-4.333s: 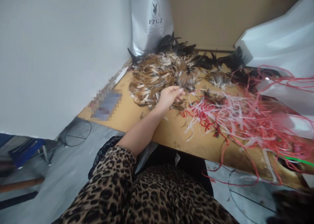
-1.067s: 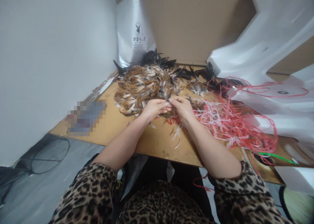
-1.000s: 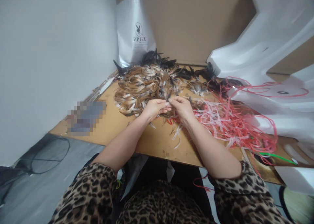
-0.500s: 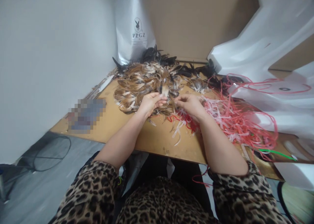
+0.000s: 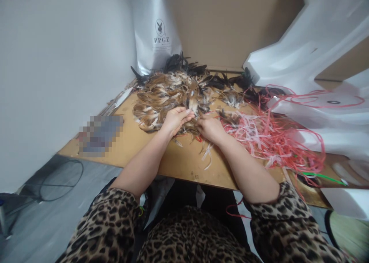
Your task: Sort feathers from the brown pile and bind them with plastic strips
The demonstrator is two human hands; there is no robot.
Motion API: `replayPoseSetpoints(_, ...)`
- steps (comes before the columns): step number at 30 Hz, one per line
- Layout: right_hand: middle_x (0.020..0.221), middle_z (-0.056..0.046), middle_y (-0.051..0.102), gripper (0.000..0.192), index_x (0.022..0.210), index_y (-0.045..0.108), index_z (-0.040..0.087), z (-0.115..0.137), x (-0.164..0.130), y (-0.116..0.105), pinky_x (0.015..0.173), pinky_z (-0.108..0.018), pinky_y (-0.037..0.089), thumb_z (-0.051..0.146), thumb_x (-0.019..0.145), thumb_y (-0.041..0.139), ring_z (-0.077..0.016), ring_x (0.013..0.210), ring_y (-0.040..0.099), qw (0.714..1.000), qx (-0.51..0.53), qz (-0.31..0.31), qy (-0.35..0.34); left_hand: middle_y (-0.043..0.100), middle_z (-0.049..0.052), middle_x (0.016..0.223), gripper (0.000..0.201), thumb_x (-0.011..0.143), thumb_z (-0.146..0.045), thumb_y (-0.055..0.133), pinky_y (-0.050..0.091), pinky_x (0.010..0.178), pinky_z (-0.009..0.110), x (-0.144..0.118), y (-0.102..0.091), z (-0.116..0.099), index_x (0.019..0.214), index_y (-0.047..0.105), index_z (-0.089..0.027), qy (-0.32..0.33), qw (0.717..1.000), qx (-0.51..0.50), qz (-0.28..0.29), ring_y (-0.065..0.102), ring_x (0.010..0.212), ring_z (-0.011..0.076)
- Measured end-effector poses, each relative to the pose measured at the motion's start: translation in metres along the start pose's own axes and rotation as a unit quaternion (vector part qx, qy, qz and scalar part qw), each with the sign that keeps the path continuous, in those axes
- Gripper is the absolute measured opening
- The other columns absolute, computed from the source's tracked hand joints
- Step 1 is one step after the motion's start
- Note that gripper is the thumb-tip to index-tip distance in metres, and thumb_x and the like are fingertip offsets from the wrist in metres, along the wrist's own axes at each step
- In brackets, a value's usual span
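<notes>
A heap of brown, white and black feathers (image 5: 173, 92) lies at the back of a wooden table (image 5: 184, 165). My left hand (image 5: 175, 120) rests at the heap's near edge, fingers curled on a small bunch of feathers. My right hand (image 5: 210, 127) is close beside it, its fingers pinching at the same bunch. A tangle of red and white plastic strips (image 5: 268, 138) spreads to the right of my right hand.
A silver bag (image 5: 157, 28) marked PPGZ stands in the back corner against brown cardboard (image 5: 225, 24). White foam sheets (image 5: 314, 55) crowd the right side. A white wall (image 5: 63, 63) runs along the left. A green strip (image 5: 325, 176) lies near the right edge.
My right hand came into view and joined the left at the feather heap's edge. Half a second ago it sat apart over the strips; now it is back beside the left hand.
</notes>
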State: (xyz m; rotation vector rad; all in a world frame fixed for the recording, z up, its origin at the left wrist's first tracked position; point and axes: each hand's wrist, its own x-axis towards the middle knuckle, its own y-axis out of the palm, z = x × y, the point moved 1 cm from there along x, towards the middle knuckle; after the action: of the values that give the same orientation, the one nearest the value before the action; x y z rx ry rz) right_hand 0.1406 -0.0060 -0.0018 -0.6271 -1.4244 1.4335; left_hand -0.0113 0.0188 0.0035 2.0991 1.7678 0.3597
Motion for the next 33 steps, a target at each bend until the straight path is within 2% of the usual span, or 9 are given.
replayPoseSetpoints(2, 0.076, -0.006, 0.059, 0.017, 0.075, 0.063, 0.018, -0.005, 0.003, 0.002, 0.061, -0.025, 0.035, 0.026, 0.071, 0.049, -0.0164, 0.071, 0.052, 0.995, 0.082, -0.041, 0.031, 0.063, 0.005, 0.071, 0.011, 0.067, -0.015, 0.061, 0.047, 0.064, 0.017, 0.0, -0.001, 0.0, 0.073, 0.054, -0.009, 0.007, 1.0, -0.001, 0.004, 0.06, 0.063, 0.0069)
replayPoseSetpoints(4, 0.064, -0.002, 0.058, 0.016, 0.069, 0.062, 0.016, -0.012, 0.006, 0.004, 0.057, -0.024, 0.036, 0.029, 0.069, 0.051, -0.013, 0.059, 0.05, 0.969, 0.216, -0.081, 0.083, 0.063, 0.004, 0.071, 0.011, 0.067, -0.017, 0.061, 0.046, 0.06, 0.015, 0.001, -0.002, -0.001, 0.073, 0.056, -0.009, 0.015, 1.0, 0.002, 0.008, 0.059, 0.061, 0.0062)
replayPoseSetpoints(7, 0.049, 0.003, 0.051, 0.02, 0.065, 0.059, 0.016, -0.02, 0.009, 0.006, 0.045, -0.022, 0.032, 0.036, 0.065, 0.057, -0.0077, 0.041, 0.04, 0.879, 0.435, -0.104, 0.166, 0.063, 0.005, 0.071, 0.013, 0.067, -0.02, 0.062, 0.045, 0.052, 0.014, 0.002, -0.003, 0.0, 0.073, 0.056, -0.009, 0.018, 1.0, 0.015, 0.014, 0.058, 0.057, 0.006)
replayPoseSetpoints(9, 0.044, 0.005, 0.047, 0.022, 0.064, 0.057, 0.016, -0.022, 0.01, 0.007, 0.039, -0.02, 0.028, 0.038, 0.06, 0.061, -0.0057, 0.035, 0.035, 0.812, 0.536, -0.102, 0.207, 0.063, 0.006, 0.074, 0.016, 0.067, -0.022, 0.062, 0.044, 0.05, 0.014, 0.003, -0.004, 0.0, 0.075, 0.057, -0.009, 0.014, 1.0, 0.022, 0.017, 0.058, 0.056, 0.0066)
replayPoseSetpoints(12, 0.042, 0.006, 0.047, 0.023, 0.062, 0.056, 0.016, -0.021, 0.009, 0.009, 0.035, -0.018, 0.026, 0.035, 0.054, 0.068, -0.0051, 0.034, 0.036, 0.748, 0.612, -0.083, 0.243, 0.064, 0.007, 0.076, 0.018, 0.067, -0.024, 0.062, 0.045, 0.05, 0.015, 0.003, -0.006, 0.001, 0.076, 0.056, -0.01, 0.008, 0.999, 0.028, 0.017, 0.059, 0.057, 0.0072)
replayPoseSetpoints(19, 0.058, 0.002, 0.058, 0.024, 0.065, 0.055, 0.016, -0.019, 0.01, 0.008, 0.036, -0.016, 0.03, 0.027, 0.051, 0.072, -0.007, 0.044, 0.048, 0.658, 0.716, -0.052, 0.229, 0.065, 0.007, 0.078, 0.018, 0.067, -0.024, 0.062, 0.044, 0.05, 0.014, 0.001, -0.007, 0.002, 0.076, 0.055, -0.011, -0.016, 0.998, 0.047, 0.024, 0.059, 0.059, 0.007)
replayPoseSetpoints(22, 0.052, 0.005, 0.053, 0.023, 0.065, 0.055, 0.016, -0.018, 0.01, 0.006, 0.036, -0.016, 0.029, 0.026, 0.052, 0.072, -0.0052, 0.042, 0.045, 0.635, 0.737, -0.053, 0.225, 0.065, 0.008, 0.08, 0.018, 0.067, -0.024, 0.062, 0.044, 0.051, 0.014, -0.001, -0.005, 0.003, 0.076, 0.055, -0.01, -0.032, 0.997, 0.055, 0.052, 0.06, 0.06, 0.0082)
replayPoseSetpoints(25, 0.051, 0.005, 0.052, 0.023, 0.065, 0.056, 0.015, -0.016, 0.01, 0.004, 0.037, -0.016, 0.029, 0.026, 0.052, 0.072, -0.004, 0.042, 0.042, 0.632, 0.744, -0.05, 0.212, 0.065, 0.009, 0.082, 0.019, 0.067, -0.025, 0.062, 0.045, 0.051, 0.015, -0.004, -0.003, 0.004, 0.076, 0.055, -0.01, -0.044, 0.994, 0.063, 0.08, 0.061, 0.061, 0.0093)
replayPoseSetpoints(33, 0.05, 0.005, 0.051, 0.025, 0.068, 0.058, 0.016, -0.008, 0.009, 0.004, 0.04, -0.017, 0.031, 0.032, 0.053, 0.07, -0.0051, 0.044, 0.043, 0.687, 0.698, -0.067, 0.192, 0.065, 0.01, 0.081, 0.023, 0.065, -0.027, 0.064, 0.044, 0.05, 0.014, -0.006, 0.001, 0.007, 0.077, 0.058, -0.009, -0.055, 0.991, 0.08, 0.093, 0.061, 0.059, 0.0094)
